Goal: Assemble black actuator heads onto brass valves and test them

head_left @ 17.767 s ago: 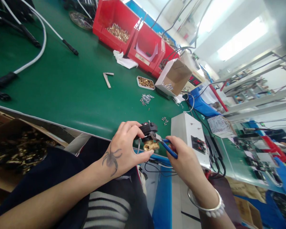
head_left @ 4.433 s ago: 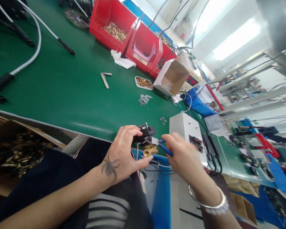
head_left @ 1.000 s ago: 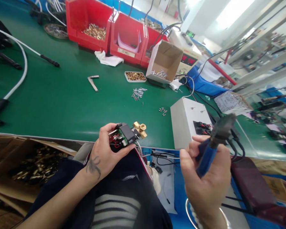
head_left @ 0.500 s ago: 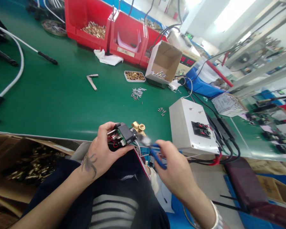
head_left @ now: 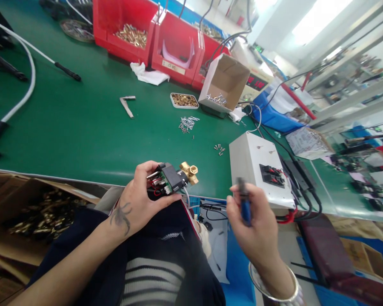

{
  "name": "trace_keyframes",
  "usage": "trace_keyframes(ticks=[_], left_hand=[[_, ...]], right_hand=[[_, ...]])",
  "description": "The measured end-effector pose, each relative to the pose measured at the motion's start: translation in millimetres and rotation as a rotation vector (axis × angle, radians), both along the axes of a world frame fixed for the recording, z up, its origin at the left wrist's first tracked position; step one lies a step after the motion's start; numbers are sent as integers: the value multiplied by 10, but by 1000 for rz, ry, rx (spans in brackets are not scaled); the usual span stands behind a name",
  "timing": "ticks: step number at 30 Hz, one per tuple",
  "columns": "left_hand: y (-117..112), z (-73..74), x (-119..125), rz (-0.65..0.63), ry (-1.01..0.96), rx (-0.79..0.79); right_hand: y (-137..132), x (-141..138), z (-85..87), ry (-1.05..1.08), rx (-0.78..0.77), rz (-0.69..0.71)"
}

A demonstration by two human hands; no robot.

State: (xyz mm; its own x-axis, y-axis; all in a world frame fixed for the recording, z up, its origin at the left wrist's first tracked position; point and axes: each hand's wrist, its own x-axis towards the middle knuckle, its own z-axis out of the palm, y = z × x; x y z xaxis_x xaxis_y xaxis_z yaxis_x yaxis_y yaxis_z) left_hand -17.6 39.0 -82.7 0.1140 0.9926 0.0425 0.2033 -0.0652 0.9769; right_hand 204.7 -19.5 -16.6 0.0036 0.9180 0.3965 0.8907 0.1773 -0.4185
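My left hand grips a black valve actuator whose open side shows a green circuit board and red wires. A brass valve body is joined to its right end, and a white cable hangs from beneath. My right hand is closed around blue-handled pliers, held apart from the actuator, in front of the grey metal box. The pliers are blurred, so whether their jaws are apart does not show.
On the green table lie small screws, a pile of silver pins, a tray of brass parts and a bent metal tool. Red bins line the back. A grey switch box stands right; a carton sits lower left.
My right hand has drawn the pliers away from the actuator to the right and turned them upright. The left hand still holds the actuator in nearly the same place.
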Motion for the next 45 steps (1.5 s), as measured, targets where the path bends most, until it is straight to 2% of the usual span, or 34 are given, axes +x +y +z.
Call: trace_keyframes(ticks=[2,3,5,7,10,12,14,16,19,23,25,27,29,32,34,37,40,42,45], left_hand=[[8,-12,-12,-13,-18,3],[14,-20,-20,-17,-26,17],[32,-30,-36,-21,-39,56],[55,-15,-43,-53,-92,48],[97,76,-29,-148,-311,-78],[133,168,-15,-218,-465,-142],[179,254,-13,-291,-529,-154],[242,304,-27,-362,-491,-128],[366,281,-51,-408,-330,-32],[491,178,-32,-362,-32,155],[481,166,-17,-325,102,248],[405,184,-12,-222,192,338],[276,211,-9,-146,214,401],[59,221,23,-165,195,442],[-48,207,66,-123,174,439],[-113,193,125,-67,133,402],[-109,212,150,-56,133,417],[-101,231,155,-36,127,430],[-100,249,160,-21,107,422]], right_hand=[[11,8,-40,65,138,-22],[23,8,-70,64,113,26],[60,10,-129,42,-79,154],[101,15,-161,105,-205,164],[151,-3,-151,456,-141,41],[174,-58,-133,721,-155,68],[189,-149,-123,920,-209,146],[197,-259,-127,1042,-226,198],[211,-408,-175,1110,-197,220],[242,-506,-321,1010,-186,175],[253,-509,-392,964,-174,146],[253,-498,-438,940,-161,101],[244,-489,-456,910,-142,61],[228,-508,-446,867,-125,52],[223,-528,-421,857,-136,72],[224,-492,-329,802,-177,109],[208,-330,-126,581,-162,86],[181,-188,52,388,-89,20],[153,-26,277,208,128,-68]])
